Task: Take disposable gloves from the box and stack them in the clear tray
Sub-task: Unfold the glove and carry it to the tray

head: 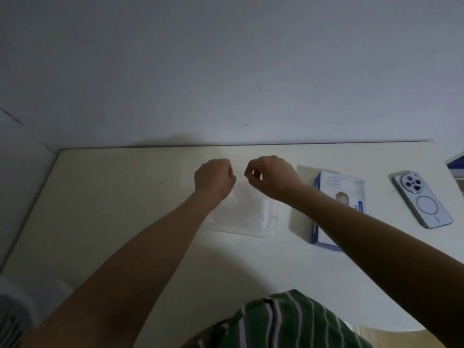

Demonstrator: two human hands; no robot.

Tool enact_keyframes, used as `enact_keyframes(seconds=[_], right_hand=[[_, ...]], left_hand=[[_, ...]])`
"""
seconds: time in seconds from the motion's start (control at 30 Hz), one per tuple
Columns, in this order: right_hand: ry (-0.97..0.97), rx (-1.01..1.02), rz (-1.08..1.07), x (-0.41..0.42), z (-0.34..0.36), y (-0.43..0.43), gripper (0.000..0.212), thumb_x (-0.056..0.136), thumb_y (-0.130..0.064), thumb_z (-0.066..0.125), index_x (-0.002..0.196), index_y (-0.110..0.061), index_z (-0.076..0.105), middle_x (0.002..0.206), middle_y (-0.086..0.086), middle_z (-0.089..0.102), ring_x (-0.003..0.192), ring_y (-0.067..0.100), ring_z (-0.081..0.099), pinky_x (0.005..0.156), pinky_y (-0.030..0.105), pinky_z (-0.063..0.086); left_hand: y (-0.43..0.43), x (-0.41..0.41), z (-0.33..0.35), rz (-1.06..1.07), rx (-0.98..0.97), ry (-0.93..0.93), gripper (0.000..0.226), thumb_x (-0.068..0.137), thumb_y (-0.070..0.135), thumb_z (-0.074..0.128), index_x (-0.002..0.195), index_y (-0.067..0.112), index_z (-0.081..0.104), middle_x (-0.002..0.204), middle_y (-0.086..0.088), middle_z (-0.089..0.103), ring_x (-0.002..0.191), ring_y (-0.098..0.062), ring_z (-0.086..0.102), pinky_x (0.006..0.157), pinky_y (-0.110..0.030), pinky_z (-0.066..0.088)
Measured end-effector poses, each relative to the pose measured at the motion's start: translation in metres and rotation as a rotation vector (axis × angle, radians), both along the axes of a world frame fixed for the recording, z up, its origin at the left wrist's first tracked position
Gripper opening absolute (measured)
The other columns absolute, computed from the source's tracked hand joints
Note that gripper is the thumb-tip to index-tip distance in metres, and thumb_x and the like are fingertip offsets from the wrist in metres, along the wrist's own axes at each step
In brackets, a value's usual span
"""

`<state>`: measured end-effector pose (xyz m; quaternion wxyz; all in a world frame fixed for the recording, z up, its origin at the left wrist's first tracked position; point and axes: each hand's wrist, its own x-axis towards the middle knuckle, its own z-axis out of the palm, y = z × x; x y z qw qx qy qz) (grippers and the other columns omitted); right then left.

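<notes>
Because the filmy translucent glove is judged limp, light and slippery, its top edge appears pinched between curled fingers of the left hand and right hand.

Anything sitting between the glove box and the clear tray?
Nothing visible. The glove box lies right of the clear tray with only bare table between; the right forearm crosses above the box, and the phone lies beyond it.

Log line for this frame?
left hand, right hand: seem to pinch glove above tray | box: right of tray | phone: beyond box
</notes>
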<state>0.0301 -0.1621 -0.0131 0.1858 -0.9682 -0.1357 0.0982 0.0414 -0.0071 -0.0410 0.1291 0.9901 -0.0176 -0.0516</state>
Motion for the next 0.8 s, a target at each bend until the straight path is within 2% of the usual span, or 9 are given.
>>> enact_keyframes(seconds=[0.17, 0.27, 0.33, 0.4, 0.47, 0.57, 0.7, 0.8], right_hand=[[-0.015, 0.071, -0.226, -0.013, -0.001, -0.081, 0.021, 0.092, -0.021, 0.054, 0.102, -0.018, 0.073, 0.092, 0.002, 0.072, 0.083, 0.022, 0.064, 0.077, 0.038, 0.054], [0.051, 0.014, -0.334, -0.034, -0.021, -0.135, 0.018, 0.092, -0.02, 0.055, 0.097, -0.017, 0.072, 0.093, 0.004, 0.072, 0.081, 0.022, 0.065, 0.077, 0.04, 0.056], [0.111, -0.042, -0.383, -0.049, -0.037, -0.161, 0.015, 0.092, -0.02, 0.057, 0.096, -0.02, 0.072, 0.095, 0.002, 0.072, 0.081, 0.02, 0.065, 0.076, 0.038, 0.056], [0.193, -0.082, -0.404, -0.063, -0.054, -0.181, 0.017, 0.092, -0.023, 0.057, 0.106, -0.023, 0.066, 0.1, 0.001, 0.07, 0.082, 0.019, 0.064, 0.074, 0.034, 0.056], [0.269, -0.115, -0.369, -0.07, -0.067, -0.19, 0.029, 0.093, -0.028, 0.054, 0.122, -0.024, 0.053, 0.098, 0.002, 0.064, 0.081, 0.022, 0.062, 0.07, 0.033, 0.054], [0.245, -0.2, -0.318, -0.072, -0.081, -0.19, 0.039, 0.095, -0.03, 0.049, 0.131, -0.019, 0.037, 0.089, 0.002, 0.054, 0.075, 0.023, 0.057, 0.062, 0.033, 0.047], [0.13, -0.308, -0.291, -0.07, -0.091, -0.189, 0.033, 0.091, -0.028, 0.058, 0.119, -0.014, 0.047, 0.079, -0.002, 0.049, 0.067, 0.018, 0.053, 0.055, 0.027, 0.039], [0.069, -0.272, -0.274, -0.067, -0.089, -0.193, 0.02, 0.088, -0.024, 0.062, 0.107, -0.017, 0.062, 0.082, -0.002, 0.049, 0.07, 0.019, 0.055, 0.057, 0.025, 0.037]], left_hand=[[-0.076, -0.006, 0.02, -0.16, -0.207, -0.11, 0.013, 0.089, 0.027, 0.054, 0.093, 0.023, 0.066, 0.086, 0.005, 0.069, 0.08, -0.02, 0.062, 0.065, -0.027, 0.042], [-0.13, -0.019, 0.017, -0.293, -0.276, -0.073, 0.01, 0.088, 0.025, 0.056, 0.092, 0.023, 0.064, 0.083, 0.004, 0.068, 0.078, -0.021, 0.062, 0.063, -0.026, 0.038], [-0.156, -0.029, 0.004, -0.334, -0.276, -0.014, 0.011, 0.089, 0.023, 0.058, 0.099, 0.021, 0.062, 0.088, 0.002, 0.068, 0.08, -0.021, 0.063, 0.063, -0.026, 0.039], [-0.18, -0.039, -0.013, -0.365, -0.248, 0.091, 0.024, 0.09, 0.026, 0.061, 0.113, 0.021, 0.057, 0.099, -0.001, 0.068, 0.086, -0.023, 0.064, 0.065, -0.028, 0.041], [-0.194, -0.045, -0.028, -0.407, -0.2, 0.218, 0.041, 0.088, 0.034, 0.065, 0.124, 0.022, 0.05, 0.109, -0.004, 0.067, 0.093, -0.025, 0.064, 0.07, -0.031, 0.045], [-0.203, -0.048, -0.045, -0.434, -0.153, 0.353, 0.062, 0.082, 0.04, 0.07, 0.133, 0.024, 0.039, 0.116, -0.007, 0.063, 0.099, -0.028, 0.062, 0.077, -0.035, 0.047], [-0.209, -0.048, -0.055, -0.384, -0.142, 0.385, 0.07, 0.078, 0.035, 0.074, 0.132, 0.025, 0.03, 0.112, -0.006, 0.063, 0.091, -0.027, 0.061, 0.074, -0.034, 0.047], [-0.211, -0.046, -0.056, -0.348, -0.135, 0.408, 0.071, 0.077, 0.036, 0.075, 0.13, 0.027, 0.029, 0.109, -0.004, 0.062, 0.087, -0.026, 0.058, 0.073, -0.034, 0.045]])
